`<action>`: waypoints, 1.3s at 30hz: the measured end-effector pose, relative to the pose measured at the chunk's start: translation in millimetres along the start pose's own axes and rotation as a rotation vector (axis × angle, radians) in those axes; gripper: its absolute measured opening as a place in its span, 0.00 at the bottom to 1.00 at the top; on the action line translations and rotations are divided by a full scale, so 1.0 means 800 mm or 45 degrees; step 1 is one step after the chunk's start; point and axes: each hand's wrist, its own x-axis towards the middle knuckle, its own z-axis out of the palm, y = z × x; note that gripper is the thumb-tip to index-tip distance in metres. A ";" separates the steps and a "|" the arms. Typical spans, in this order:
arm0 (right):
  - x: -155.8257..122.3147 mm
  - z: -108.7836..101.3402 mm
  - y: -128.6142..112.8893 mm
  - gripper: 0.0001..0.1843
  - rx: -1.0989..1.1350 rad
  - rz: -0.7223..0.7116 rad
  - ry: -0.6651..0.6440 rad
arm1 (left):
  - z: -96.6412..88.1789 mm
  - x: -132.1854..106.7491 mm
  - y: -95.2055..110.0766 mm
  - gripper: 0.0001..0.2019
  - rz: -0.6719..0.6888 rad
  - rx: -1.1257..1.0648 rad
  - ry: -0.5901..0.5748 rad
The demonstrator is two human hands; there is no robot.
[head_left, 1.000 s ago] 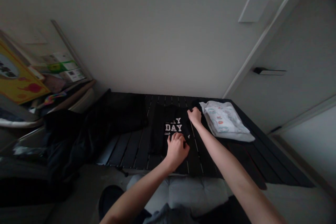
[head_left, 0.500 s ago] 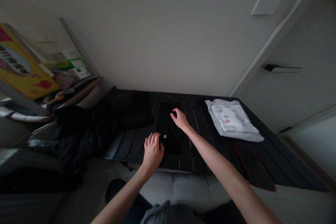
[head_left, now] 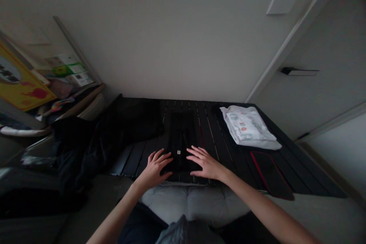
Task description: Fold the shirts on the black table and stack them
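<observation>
A narrow, folded black cloth item lies lengthwise on the black slatted table; a small white tag shows near its front end. It is too dark to tell what kind of garment it is. At its front left edge rests my left hand, fingers spread. Opposite, my right hand reaches in from the right with its fingers stretched out over the cloth's right edge. Whether the fingertips press on the fabric is hard to see in the dim light.
Folded white printed cloth lies at the right on a dark one. Nearer me is a red-edged phone-like slab. Dark clothing is heaped at the left, beside a shelf with a yellow box. A grey tufted cushion borders the front.
My right hand has come back from the cloth's far part to its near right edge. My left hand has shifted slightly left and nearer me. The view has turned slightly.
</observation>
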 end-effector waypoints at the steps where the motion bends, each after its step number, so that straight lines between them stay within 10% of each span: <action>1: -0.004 0.002 -0.003 0.27 -0.020 -0.020 0.014 | -0.001 -0.001 -0.001 0.23 0.026 0.000 0.009; 7: -0.010 -0.006 -0.021 0.10 -0.053 -0.112 0.007 | -0.015 -0.010 0.014 0.10 0.202 -0.018 0.062; 13: 0.009 -0.089 -0.029 0.07 0.240 0.033 -0.167 | -0.074 0.016 0.042 0.07 0.175 -0.112 0.041; 19: 0.085 -0.145 0.010 0.08 0.202 0.288 0.419 | -0.105 0.125 0.017 0.09 -0.126 -0.052 0.692; 23: 0.125 -0.119 0.041 0.24 0.121 0.545 0.819 | -0.073 0.173 0.006 0.26 -0.423 -0.001 0.951; 27: 0.126 -0.056 0.055 0.36 0.022 0.954 0.541 | -0.011 0.170 0.006 0.27 -0.418 0.108 0.622; 33: 0.120 0.024 0.053 0.29 -0.184 1.154 0.489 | 0.050 0.153 0.001 0.25 -0.363 0.188 0.251; 39: 0.140 0.019 0.055 0.17 -0.161 1.238 0.510 | 0.052 0.153 -0.001 0.26 -0.380 0.215 0.272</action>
